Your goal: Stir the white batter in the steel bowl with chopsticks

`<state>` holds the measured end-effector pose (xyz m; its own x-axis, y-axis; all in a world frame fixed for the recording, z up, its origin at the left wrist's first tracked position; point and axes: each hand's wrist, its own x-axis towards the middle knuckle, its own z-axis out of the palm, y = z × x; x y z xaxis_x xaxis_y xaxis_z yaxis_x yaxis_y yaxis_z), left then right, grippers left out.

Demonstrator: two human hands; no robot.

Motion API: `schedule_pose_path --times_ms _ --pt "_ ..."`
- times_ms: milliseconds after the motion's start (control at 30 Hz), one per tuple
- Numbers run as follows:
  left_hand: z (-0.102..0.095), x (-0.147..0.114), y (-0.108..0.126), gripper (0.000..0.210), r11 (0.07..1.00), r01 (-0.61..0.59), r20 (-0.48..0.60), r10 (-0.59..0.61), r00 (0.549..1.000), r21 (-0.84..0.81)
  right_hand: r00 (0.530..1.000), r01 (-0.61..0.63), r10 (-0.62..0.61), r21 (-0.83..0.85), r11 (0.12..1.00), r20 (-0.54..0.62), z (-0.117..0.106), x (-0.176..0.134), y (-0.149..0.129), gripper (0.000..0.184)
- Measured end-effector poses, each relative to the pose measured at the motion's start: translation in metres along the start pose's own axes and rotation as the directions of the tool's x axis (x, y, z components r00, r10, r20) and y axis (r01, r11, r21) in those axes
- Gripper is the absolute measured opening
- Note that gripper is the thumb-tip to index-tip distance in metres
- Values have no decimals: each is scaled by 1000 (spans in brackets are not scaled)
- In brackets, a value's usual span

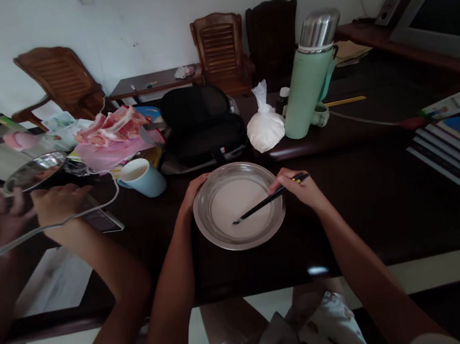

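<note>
Near the front edge of the counter (pixel 368 225), the left hand (pixel 197 186) touches the metal bowl (pixel 204 215), its grip partly hidden; the right hand (pixel 297 185) grips a black stick (pixel 260 204) above. Behind stand white bag (pixel 265 128), green flask (pixel 300 94), black case (pixel 195 107).

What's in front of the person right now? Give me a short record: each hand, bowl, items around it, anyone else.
Left hand: against the left side of the metal bowl
Right hand: gripping a thin black stick, at the bowl's right rim
Bowl contents: pale mixture, stick's tip at it
Behind bowl: open black case, tied bag of white material, green flask
Left of bowl: light blue mug
Other person: hands at far left, blurred
</note>
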<state>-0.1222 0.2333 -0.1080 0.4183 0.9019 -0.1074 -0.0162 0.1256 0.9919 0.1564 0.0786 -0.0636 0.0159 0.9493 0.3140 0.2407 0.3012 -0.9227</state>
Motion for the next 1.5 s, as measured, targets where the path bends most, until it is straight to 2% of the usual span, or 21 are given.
schedule_pose_path --times_ms 33,100,267,333,467,533,667,767,933,1000,1167,1233,1267,1367,1400,1433,1500 --pt "0 0 0 36 1000 -1 5 1 1000 -2 1000 16 -16 -20 1000 19 1 1 1 38" --pt "-1 0 -1 38 1000 -5 15 5 1000 -10 999 31 -32 -58 998 -17 0 2 4 34" --pt "-3 2 -7 37 1000 -13 37 14 999 -25 971 -28 22 -22 999 -239 -11 1 6 37" --pt "-5 3 -9 36 999 -29 44 30 999 -28 972 -46 50 19 999 -229 -11 0 4 41" --pt "-6 4 -10 35 998 -63 62 64 996 -17 998 -15 14 -11 1000 -54 -5 0 3 40" --pt "-6 5 -9 34 998 -49 65 51 997 -26 1000 8 -9 -34 999 -18 -4 2 6 37" --pt "-6 7 -8 31 1000 0 45 1 999 -15 988 -2 -3 -33 999 -156 -12 4 13 36" --pt "-6 6 -7 32 999 -50 68 49 996 19 976 -24 30 28 999 -217 -15 3 11 40" --pt "-8 3 -7 37 995 -92 65 89 994 49 1000 -3 3 4 1000 -17 -4 2 3 38" --pt "-6 6 -8 38 992 -99 52 96 994 77 1000 29 -29 -38 999 2 -2 3 5 35" --pt "4 4 -1 44 978 -129 62 120 991 166 981 18 -29 -63 998 -191 -11 4 13 33" --pt "-8 -15 8 49 952 -179 39 174 984 248 975 -2 -2 -15 1000 -221 -13 4 13 36" --pt "-22 -29 13 52 923 -226 -17 244 970 312 979 -6 7 7 1000 -205 -13 3 12 37" --pt "-88 -79 22 70 899 -282 -140 344 929 335 998 14 -14 0 1000 -62 -6 3 8 38" --pt "-111 -92 22 70 868 -373 -278 467 840 328 999 26 -27 -18 999 -18 -3 3 8 37" --pt "-133 -102 19 64 843 -426 -353 528 773 327 999 40 -39 -37 999 11 -1 3 7 36" --pt "-163 -111 11 61 845 -428 -377 528 761 320 998 59 -59 -68 996 10 1 4 8 34"
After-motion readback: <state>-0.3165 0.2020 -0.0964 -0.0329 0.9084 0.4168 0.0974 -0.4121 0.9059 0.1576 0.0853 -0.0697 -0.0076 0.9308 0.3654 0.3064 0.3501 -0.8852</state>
